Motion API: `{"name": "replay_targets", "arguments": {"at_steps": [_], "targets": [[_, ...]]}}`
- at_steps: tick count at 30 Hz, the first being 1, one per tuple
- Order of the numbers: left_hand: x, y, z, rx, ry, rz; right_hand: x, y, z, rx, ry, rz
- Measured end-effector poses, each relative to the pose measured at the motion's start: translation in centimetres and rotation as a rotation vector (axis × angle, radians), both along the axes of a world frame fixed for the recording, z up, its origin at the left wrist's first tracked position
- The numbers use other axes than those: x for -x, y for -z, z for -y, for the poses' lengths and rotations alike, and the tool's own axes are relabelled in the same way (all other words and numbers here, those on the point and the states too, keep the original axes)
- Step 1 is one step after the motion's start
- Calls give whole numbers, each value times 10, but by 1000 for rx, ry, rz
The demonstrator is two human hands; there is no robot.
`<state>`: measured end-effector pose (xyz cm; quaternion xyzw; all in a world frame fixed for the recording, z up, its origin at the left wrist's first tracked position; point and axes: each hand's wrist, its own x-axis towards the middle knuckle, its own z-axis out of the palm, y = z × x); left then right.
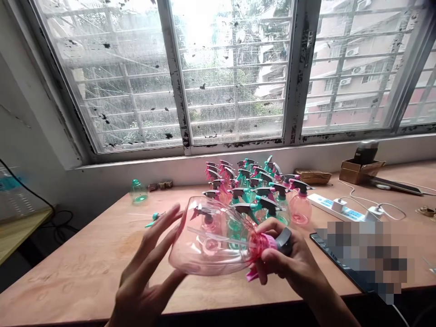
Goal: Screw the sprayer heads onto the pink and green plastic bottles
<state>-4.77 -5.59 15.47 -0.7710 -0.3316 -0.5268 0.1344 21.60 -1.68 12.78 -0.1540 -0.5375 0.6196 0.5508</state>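
A clear pink spray bottle lies on its side in the air above the wooden table. My right hand is closed round its grey and pink spray head. My left hand has its fingers stretched out, and they rest against the bottle's base. A thin dip tube shows inside the bottle.
Several pink and green spray bottles stand grouped at the back under the window. A lone green bottle and a loose green spray head lie at the left. A power strip, cables, a dark flat device and a cardboard box occupy the right.
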Motion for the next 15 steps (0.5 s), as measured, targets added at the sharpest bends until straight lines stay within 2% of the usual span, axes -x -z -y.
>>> {"name": "replay_targets", "arguments": {"at_steps": [2,5,8,11,15], "targets": [[-8,3,1,149,94,141,2,3,-1,-74,146,59],[-19,8,1,327,250,399,4,9,0,-273,406,192],[-24,8,2,439,275,512,5,14,2,-447,524,244],[-25,3,7,476,206,501,5,14,4,-423,475,256],[-27,-4,16,404,156,384,6,9,2,-174,208,197]]}}
